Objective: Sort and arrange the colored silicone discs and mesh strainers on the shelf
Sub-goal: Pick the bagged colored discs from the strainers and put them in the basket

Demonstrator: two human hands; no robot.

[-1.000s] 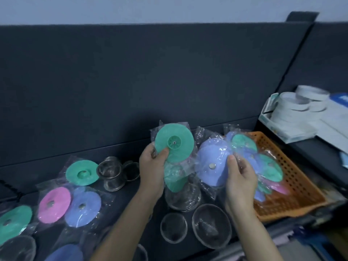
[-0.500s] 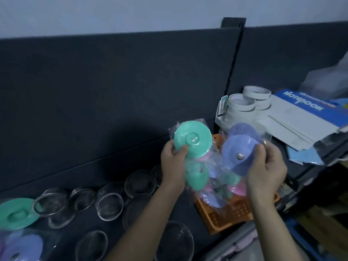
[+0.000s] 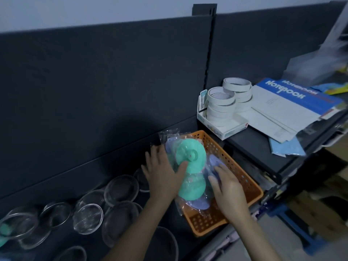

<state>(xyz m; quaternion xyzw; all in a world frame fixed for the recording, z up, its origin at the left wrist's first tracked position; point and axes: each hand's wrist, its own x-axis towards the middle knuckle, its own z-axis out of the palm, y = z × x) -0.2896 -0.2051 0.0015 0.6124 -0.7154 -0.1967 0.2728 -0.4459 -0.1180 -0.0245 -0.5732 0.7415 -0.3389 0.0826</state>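
Note:
An orange perforated basket (image 3: 243,182) stands on the dark shelf and holds several bagged silicone discs. A green disc (image 3: 194,154) lies on top, another green disc (image 3: 191,191) below it, and purple discs (image 3: 215,161) beside them. My left hand (image 3: 162,174) has its fingers spread, with the thumb resting on the top green disc. My right hand (image 3: 228,187) lies flat with straight fingers on the purple discs inside the basket.
Several clear round strainers (image 3: 88,216) in wrap crowd the shelf left of the basket. A box of white tape rolls (image 3: 222,104) and notebooks (image 3: 293,102) sit on the higher shelf at right. A dark back panel (image 3: 94,91) rises behind.
Both hands came down from holding bagged discs in the air and now press them into the orange basket; the view swung further right.

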